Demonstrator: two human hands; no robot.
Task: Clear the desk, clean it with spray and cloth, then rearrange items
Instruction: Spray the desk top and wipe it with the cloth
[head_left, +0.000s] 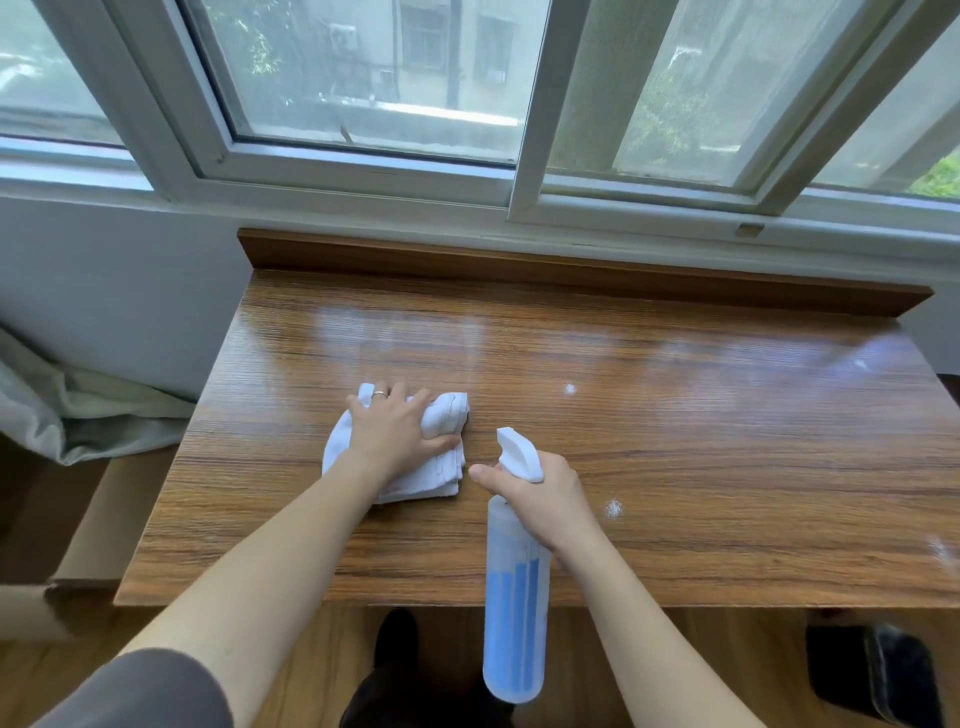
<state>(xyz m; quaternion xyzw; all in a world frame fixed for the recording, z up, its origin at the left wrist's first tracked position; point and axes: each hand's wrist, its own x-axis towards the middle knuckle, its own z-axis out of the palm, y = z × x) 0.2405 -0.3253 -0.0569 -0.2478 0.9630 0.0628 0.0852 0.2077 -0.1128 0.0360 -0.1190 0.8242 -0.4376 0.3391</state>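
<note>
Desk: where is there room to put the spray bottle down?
The desk is bare right of the right hand, out to its right edge, and behind both hands up to the back ledge. The cloth under the left hand crowds the middle-left.

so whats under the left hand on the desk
A crumpled white cloth lies under the left hand, which grips it against the brown wood-grain desk. The cloth hides the desk surface beneath it, so any spray or dirt there cannot be seen.
</note>
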